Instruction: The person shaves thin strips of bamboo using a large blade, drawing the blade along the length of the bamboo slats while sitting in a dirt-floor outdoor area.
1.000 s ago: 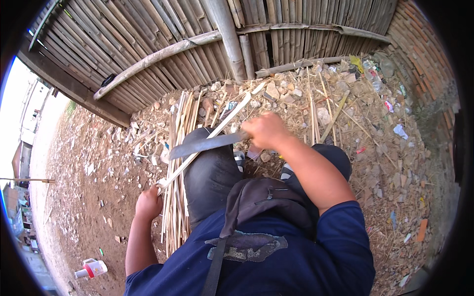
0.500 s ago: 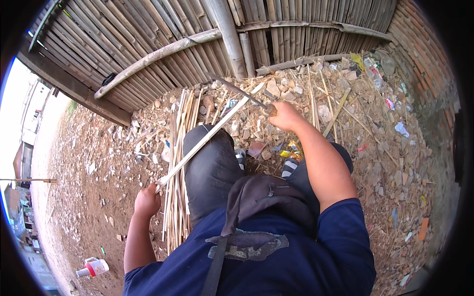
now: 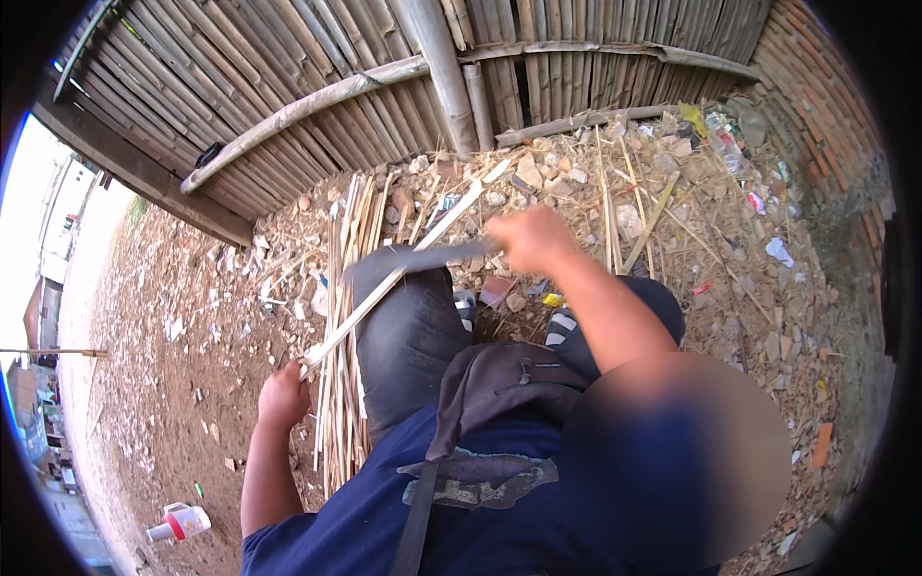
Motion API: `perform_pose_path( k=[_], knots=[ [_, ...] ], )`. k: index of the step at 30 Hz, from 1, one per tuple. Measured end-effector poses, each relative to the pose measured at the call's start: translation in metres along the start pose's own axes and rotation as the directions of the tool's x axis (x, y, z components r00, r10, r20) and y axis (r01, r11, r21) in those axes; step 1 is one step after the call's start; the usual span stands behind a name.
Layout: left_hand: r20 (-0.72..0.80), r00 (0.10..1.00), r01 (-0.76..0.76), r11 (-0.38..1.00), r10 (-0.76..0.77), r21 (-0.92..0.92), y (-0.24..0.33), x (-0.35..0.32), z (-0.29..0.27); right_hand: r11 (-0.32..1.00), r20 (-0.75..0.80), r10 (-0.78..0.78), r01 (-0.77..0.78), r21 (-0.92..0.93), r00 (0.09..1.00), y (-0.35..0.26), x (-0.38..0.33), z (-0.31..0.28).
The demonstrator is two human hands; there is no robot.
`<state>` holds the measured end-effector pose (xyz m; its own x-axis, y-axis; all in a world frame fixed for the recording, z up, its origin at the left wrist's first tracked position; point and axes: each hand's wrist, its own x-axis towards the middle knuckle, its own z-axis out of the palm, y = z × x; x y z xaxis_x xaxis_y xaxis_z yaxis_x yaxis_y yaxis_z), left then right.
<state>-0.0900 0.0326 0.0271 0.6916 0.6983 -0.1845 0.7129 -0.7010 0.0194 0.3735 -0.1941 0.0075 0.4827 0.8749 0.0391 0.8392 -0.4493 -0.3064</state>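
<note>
My left hand (image 3: 284, 396) is closed round the near end of a long pale bamboo strip (image 3: 361, 312). The strip slants up and away to the right, passing over my left thigh, and its far end is over the rubble. My right hand (image 3: 531, 240) is wrapped round the handle of a long-bladed knife (image 3: 437, 256). Its blade, smeared by motion, points left and crosses the strip above my left knee. Whether edge and strip touch, I cannot tell. Beside my left leg lies a bundle of similar thin bamboo strips (image 3: 338, 413).
A bamboo-slat wall (image 3: 567, 86) with a thick post (image 3: 442, 77) stands ahead, and a brick wall (image 3: 816, 96) to the right. Stones and litter cover the ground. A clear plastic jug (image 3: 182, 521) with a red band lies at lower left. My sandalled feet (image 3: 561, 326) are between the knees.
My right hand has come slightly left and nearer. The knife blade has swung from pointing far-left near the strip's far end down across its middle. My left hand has hardly moved.
</note>
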Motion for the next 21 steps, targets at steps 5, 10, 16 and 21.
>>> perform_pose_path(
  k=[5, 10, 16, 21],
  knots=[
    [-0.001, 1.000, -0.030, 0.999, 0.030, -0.031, 0.014, 0.010, -0.018, 0.962, -0.098, 0.250, -0.258, -0.087, 0.963, 0.036, -0.001, -0.020],
    [-0.045, 0.996, -0.082, 0.995, 0.080, -0.055, -0.010, 0.015, -0.001, 0.963, -0.086, 0.269, -0.267, 0.039, 0.959, 0.027, 0.002, -0.019],
    [-0.064, 0.993, -0.099, 0.994, 0.095, -0.055, -0.003, 0.014, 0.005, 0.852, 0.112, 0.261, -0.284, 0.440, 0.959, 0.036, 0.003, 0.006],
    [-0.082, 0.993, -0.083, 0.996, 0.080, -0.035, -0.005, 0.012, 0.013, 0.974, 0.099, 0.135, -0.150, 0.170, 0.986, 0.002, -0.007, -0.015]
  ],
)
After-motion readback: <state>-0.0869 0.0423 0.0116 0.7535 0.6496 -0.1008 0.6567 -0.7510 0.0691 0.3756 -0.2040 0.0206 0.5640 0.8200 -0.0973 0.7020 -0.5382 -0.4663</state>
